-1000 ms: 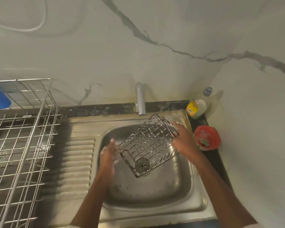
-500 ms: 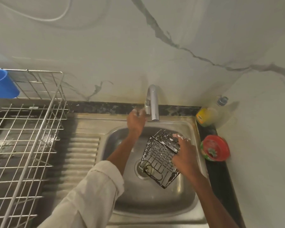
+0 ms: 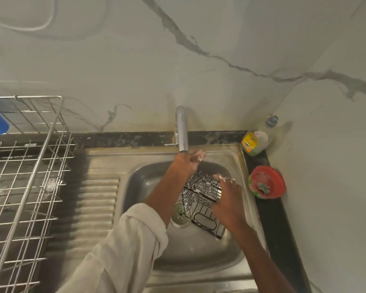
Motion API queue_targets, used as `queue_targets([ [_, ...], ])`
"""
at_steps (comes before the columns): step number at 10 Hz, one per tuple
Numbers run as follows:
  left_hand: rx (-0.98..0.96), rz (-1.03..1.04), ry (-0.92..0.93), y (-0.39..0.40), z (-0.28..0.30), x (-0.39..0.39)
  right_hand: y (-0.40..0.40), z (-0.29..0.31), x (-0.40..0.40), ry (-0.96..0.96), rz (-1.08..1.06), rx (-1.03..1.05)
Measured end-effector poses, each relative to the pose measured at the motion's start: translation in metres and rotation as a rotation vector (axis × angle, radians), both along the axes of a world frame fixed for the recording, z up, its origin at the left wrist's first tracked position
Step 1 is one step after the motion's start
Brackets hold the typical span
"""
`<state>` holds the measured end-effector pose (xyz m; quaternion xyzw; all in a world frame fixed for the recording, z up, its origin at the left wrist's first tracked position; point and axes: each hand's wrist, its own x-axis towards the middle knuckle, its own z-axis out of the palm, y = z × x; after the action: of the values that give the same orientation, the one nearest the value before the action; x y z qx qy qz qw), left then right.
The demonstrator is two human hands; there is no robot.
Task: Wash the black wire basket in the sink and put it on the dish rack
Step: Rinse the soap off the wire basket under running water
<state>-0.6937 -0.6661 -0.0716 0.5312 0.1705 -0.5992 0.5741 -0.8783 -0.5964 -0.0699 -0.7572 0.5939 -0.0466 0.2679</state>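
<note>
I am holding the right hand (image 3: 225,199) curled over the upper edge of the black wire basket (image 3: 202,203), fingers hooked through the soapy top wires, gripping it tilted on one lower corner inside the stainless steel sink bowl (image 3: 148,187), just beside the round drain strainer (image 3: 180,212). I am extending the left hand (image 3: 190,162) with fingers relaxed and spread, holding nothing, directly beneath the outlet of the chrome tap spout (image 3: 182,130); suds are clinging to it. Whether water is flowing is hard to confirm from this blurred view. The step in hand appears to be rinsing. To do it well, I am advising: rinse the free hand first, then bring the basket under the spout, rotating it so every wire face clears of foam before it goes to the silver wire dish rack (image 3: 23,166), well apart at the left.
</note>
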Motion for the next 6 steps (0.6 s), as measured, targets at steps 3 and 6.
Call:
queue_targets([
  [3, 0.180, -0.366, -0.699, 0.010, 0.008, 0.011, -0.025, 0.026, 0.026, -0.186, 0.090, -0.108],
  [6, 0.182, -0.501, -0.780, 0.028, 0.027, 0.008, -0.026, 0.018, 0.060, -0.064, 0.055, -0.163],
])
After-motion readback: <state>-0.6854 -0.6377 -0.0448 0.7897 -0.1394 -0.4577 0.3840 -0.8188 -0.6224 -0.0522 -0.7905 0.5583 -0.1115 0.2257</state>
